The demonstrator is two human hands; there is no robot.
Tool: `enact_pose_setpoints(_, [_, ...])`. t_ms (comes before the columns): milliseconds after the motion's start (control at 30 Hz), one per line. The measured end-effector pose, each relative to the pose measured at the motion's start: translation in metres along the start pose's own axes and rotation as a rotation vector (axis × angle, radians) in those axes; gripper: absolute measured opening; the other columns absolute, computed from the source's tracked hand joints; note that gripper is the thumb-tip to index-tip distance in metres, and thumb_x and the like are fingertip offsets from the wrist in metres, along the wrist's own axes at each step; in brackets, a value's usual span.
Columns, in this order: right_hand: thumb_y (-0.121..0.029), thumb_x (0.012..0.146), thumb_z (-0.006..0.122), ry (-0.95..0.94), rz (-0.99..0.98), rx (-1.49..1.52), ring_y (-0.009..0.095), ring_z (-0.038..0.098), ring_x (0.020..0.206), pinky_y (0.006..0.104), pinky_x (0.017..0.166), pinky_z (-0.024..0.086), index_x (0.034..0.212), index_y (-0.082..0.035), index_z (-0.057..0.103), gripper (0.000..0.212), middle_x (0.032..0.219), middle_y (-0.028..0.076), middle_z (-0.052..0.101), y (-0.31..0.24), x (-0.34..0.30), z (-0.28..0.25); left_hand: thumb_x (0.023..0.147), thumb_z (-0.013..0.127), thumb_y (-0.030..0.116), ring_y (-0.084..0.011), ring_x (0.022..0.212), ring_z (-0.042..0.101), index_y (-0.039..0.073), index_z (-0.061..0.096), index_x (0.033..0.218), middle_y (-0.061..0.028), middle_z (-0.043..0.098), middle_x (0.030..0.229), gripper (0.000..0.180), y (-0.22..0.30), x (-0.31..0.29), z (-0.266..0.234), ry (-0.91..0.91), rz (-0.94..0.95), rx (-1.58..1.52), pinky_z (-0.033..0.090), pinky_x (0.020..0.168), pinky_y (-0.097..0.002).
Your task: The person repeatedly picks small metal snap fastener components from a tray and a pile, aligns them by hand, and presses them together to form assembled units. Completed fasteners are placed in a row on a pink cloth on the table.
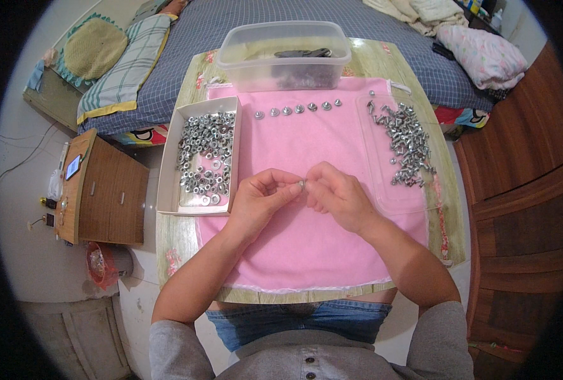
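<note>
My left hand (265,195) and my right hand (337,195) meet over the middle of the pink cloth (281,247). Between their pinched fingertips is a small silvery metal fastener (303,184), mostly hidden, so its exact kind cannot be made out. Beyond the hands, several bolts with washers or nuts on them (299,109) stand in a row across the cloth. To the left, a white cardboard box (236,126) holds many loose nuts and washers (206,145). On the right, a pile of short bolts (408,142) lies in a shallow clear plastic lid (376,196).
A clear plastic tub (243,73) with dark items inside stands at the table's far edge. Behind is a bed with a blue checked cover (262,14). A wooden cabinet (113,190) and a red-lined bin (104,266) are at left, brown wooden panels (516,221) at right.
</note>
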State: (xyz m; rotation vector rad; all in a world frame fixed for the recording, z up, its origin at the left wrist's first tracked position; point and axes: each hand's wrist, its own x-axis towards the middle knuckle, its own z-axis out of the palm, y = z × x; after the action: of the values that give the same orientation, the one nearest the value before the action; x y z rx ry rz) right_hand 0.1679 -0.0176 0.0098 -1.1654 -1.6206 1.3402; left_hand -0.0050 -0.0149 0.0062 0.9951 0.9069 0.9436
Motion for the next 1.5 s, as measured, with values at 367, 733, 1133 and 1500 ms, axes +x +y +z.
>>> enact_pose_setpoints(367, [-0.015,0.085,0.049,0.014,-0.024,0.007,0.011,0.053,0.053,0.0232,0.048,0.043,0.088,-0.002,0.045,0.014,0.059,0.005,0.054,-0.0038,-0.0002,0.0007,0.08,0.058,0.003,-0.0091,0.069,0.056,-0.001,0.058,0.09,-0.0055,0.06,0.078,0.011,0.0036,0.0,0.0036,0.021,0.002,0.021,0.048,0.065,-0.0197])
enact_pose_setpoints(733, [-0.016,0.084,0.05,0.012,-0.085,-0.031,0.013,0.054,0.051,0.0259,0.047,0.042,0.085,-0.002,0.045,0.015,0.056,0.007,0.055,0.0028,0.0003,0.0001,0.08,0.057,0.003,-0.0096,0.07,0.057,-0.001,0.058,0.091,-0.0055,0.06,0.079,0.011,0.003,0.0009,0.0036,0.013,0.003,0.013,0.048,0.066,-0.0205])
enact_pose_setpoints(1133, [-0.018,0.085,0.049,0.036,-0.066,-0.038,0.015,0.054,0.049,0.0272,0.046,0.042,0.082,-0.002,0.045,0.016,0.055,0.007,0.054,0.0024,0.0009,0.0027,0.081,0.057,0.004,-0.0099,0.07,0.057,-0.001,0.058,0.092,-0.0061,0.06,0.079,0.012,-0.0004,0.0007,0.0016,0.019,0.01,0.061,0.048,0.067,-0.0205])
enact_pose_setpoints(1500, [-0.02,0.087,0.045,0.02,-0.056,-0.052,0.016,0.055,0.05,0.0276,0.048,0.043,0.082,-0.002,0.045,0.018,0.056,0.008,0.054,-0.0002,0.0,0.0024,0.079,0.059,0.004,-0.0086,0.069,0.056,0.0,0.058,0.091,-0.0043,0.06,0.078,0.012,0.0014,-0.0005,0.0029,0.01,0.017,0.041,0.047,0.066,-0.0195])
